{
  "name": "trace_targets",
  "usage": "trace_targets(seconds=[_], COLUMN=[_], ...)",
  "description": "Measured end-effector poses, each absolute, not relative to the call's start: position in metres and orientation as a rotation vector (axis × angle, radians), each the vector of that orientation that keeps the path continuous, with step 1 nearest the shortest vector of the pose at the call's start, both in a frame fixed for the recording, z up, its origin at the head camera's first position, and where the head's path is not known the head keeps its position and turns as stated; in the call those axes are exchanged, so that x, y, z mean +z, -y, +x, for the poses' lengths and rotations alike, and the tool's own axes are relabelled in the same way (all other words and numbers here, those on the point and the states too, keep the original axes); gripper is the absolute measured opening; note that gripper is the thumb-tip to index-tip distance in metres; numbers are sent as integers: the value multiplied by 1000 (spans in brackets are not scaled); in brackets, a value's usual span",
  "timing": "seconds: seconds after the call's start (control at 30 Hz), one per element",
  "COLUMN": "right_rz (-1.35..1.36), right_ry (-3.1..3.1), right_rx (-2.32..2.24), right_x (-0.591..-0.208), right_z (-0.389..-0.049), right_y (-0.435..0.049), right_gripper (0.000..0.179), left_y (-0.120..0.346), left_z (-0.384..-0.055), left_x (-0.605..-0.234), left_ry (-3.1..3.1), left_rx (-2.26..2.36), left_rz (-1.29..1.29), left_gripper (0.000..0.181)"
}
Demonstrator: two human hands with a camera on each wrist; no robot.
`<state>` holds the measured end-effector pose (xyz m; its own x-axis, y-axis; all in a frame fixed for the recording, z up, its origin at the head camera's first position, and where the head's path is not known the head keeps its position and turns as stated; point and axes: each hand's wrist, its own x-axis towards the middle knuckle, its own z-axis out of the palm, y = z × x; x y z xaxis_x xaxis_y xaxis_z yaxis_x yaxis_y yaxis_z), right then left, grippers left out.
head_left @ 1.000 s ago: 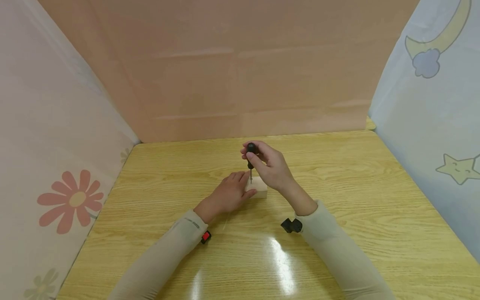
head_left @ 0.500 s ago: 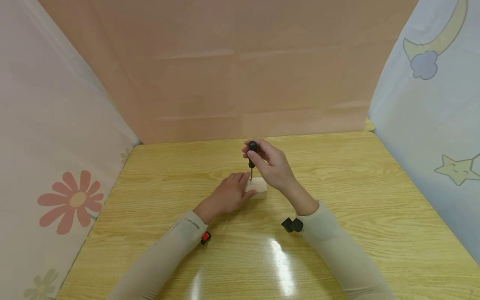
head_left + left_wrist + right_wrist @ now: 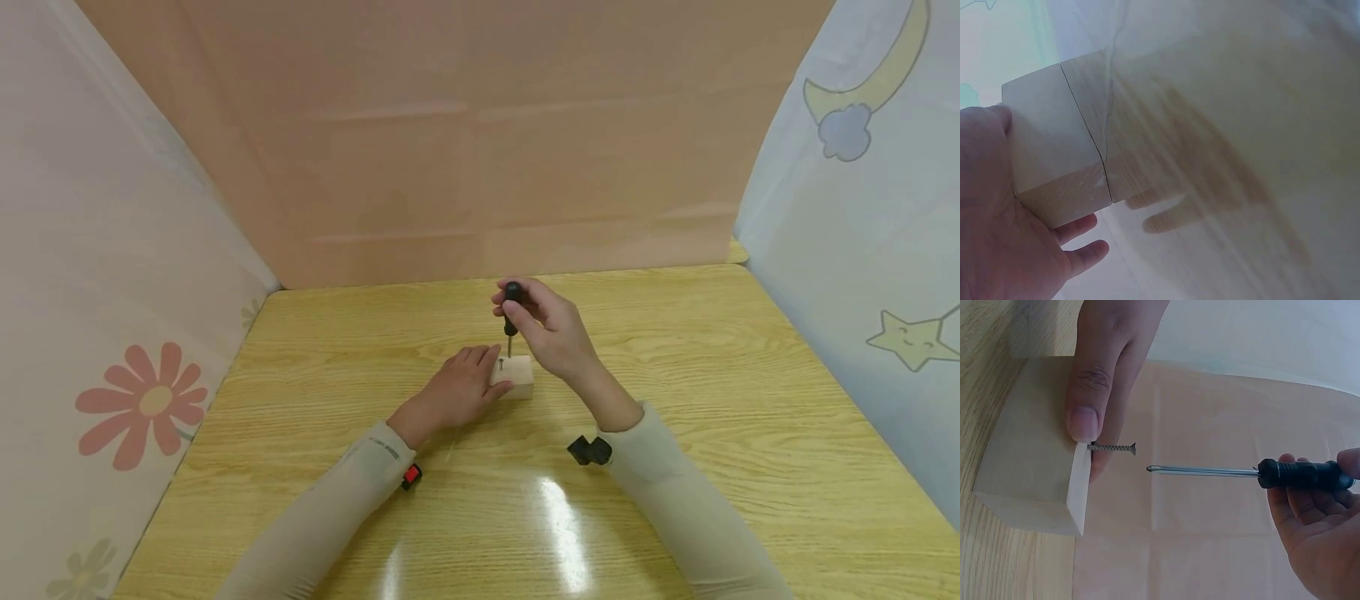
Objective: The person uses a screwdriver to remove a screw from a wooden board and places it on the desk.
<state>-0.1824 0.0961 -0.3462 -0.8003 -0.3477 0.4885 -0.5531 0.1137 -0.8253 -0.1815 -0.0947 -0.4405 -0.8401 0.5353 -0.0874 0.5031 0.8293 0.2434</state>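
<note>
A pale wooden block (image 3: 519,383) stands on the table, and my left hand (image 3: 459,387) grips it from the left with the thumb on the near side. From the block's top rises a metal screw (image 3: 1113,448), upright, most of its thread showing beside the left thumb. My right hand (image 3: 553,335) holds a screwdriver (image 3: 1300,475) by its black handle. In the right wrist view the cross-shaped tip is apart from the screw head, with a small gap between them. The left wrist view shows the block (image 3: 1054,125) between thumb and fingers, alongside its reflection in the tabletop.
The wood-grain table (image 3: 720,433) is shiny. A plain orange-brown sheet (image 3: 480,150) hangs along its back edge. Printed sheets stand at both sides, with a flower (image 3: 153,400) on the left and a star (image 3: 911,340) on the right.
The screwdriver tip was at the screw; my right hand has since lifted it slightly and moved it right, off the screw head. My left hand stays on the block.
</note>
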Motion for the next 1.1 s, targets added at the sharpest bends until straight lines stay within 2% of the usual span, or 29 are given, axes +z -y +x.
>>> trace_targets(seconds=[1.1], right_rz=[770], right_ry=[2223], right_rx=[1753], right_x=[-351], right_z=[-184], right_y=[-126], right_gripper=[28], left_y=[94], left_z=[-180], left_x=[-439], left_ry=[-2854], left_rx=[287], left_rz=[789], left_gripper=[79])
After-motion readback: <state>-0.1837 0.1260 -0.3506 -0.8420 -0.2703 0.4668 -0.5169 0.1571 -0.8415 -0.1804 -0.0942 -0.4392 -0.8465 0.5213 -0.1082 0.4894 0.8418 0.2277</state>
